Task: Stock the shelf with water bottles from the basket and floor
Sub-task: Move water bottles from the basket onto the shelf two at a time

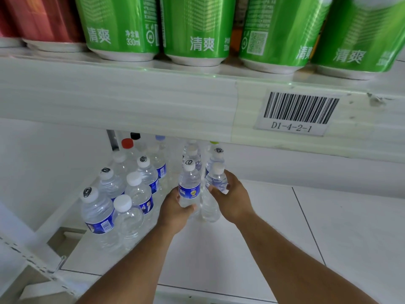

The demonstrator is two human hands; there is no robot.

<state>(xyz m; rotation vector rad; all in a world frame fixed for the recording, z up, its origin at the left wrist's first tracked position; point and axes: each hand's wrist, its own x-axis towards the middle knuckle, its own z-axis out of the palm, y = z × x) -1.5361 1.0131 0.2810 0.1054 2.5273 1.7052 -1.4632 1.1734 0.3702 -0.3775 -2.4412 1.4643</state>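
green cans (192, 29), red cans (43, 20), barcode label (299, 110)

Both hands (175, 207) (232, 198) grip upright water bottles (189, 185) on the shelf (274, 227).

Clear white-capped water bottles (122, 194) stand upright on the lower shelf (219, 249), blue labels showing; two more bottles (189, 185) sit upright mid-shelf, just beside each other.

Open lower shelf (274, 227) to the right; blocked left by water bottles (122, 205), overhead by upper shelf edge (131, 102) (low clearance).
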